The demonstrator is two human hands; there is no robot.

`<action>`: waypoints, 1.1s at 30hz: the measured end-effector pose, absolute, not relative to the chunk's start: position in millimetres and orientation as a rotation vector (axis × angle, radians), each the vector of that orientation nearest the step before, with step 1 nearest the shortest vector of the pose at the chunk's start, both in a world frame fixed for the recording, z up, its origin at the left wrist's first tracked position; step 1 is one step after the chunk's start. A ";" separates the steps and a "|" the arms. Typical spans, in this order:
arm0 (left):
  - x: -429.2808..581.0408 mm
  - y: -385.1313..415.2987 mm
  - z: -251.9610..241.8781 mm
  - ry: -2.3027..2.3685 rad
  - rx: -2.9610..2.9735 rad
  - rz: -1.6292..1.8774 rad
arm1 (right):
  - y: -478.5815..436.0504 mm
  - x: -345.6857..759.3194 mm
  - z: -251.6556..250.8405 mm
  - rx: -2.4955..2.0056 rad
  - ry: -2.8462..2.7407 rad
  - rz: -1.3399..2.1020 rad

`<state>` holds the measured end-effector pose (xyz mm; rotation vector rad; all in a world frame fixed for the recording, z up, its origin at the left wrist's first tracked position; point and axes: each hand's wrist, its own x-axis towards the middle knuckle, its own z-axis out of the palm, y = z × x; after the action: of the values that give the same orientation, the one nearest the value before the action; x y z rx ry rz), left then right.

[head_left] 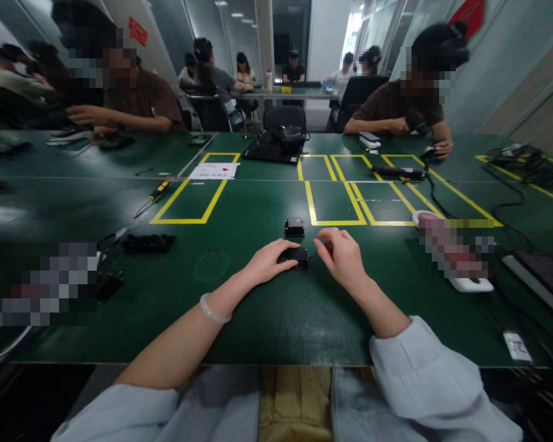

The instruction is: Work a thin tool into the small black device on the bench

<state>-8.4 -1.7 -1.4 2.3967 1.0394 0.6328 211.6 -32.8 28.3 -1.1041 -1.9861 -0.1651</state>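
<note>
Low over the green table, my left hand (pixel 276 258) grips a small black rectangular block (pixel 299 258) between thumb and fingers. My right hand (pixel 343 258) is closed around the dark, reddish handle of what looks like a small screwdriver (pixel 328 245). Its thin shaft points left at the block's right side; whether the tip touches cannot be made out. Just beyond my hands a second black block (pixel 294 227) lies by itself on the table. My fingers cover the left part of the held block.
A yellow-black screwdriver (pixel 159 190) and a black slotted part (pixel 148 243) lie left. Right are a phone in a pink-white case (pixel 451 252), a power strip-like dark bar (pixel 399 172) and cables (pixel 529 166). Two people sit across, beyond yellow tape outlines (pixel 336 223) and a black tray (pixel 271 147).
</note>
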 end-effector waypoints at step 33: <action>-7.8 -2.5 0.1 1.047 2.388 0.627 | -32.7 212.5 29.4 -1.119 -1.964 -0.163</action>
<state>-7.8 -2.5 0.1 2.3878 1.0470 0.6272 212.5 -32.7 29.4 -1.1190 -1.9640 -0.1626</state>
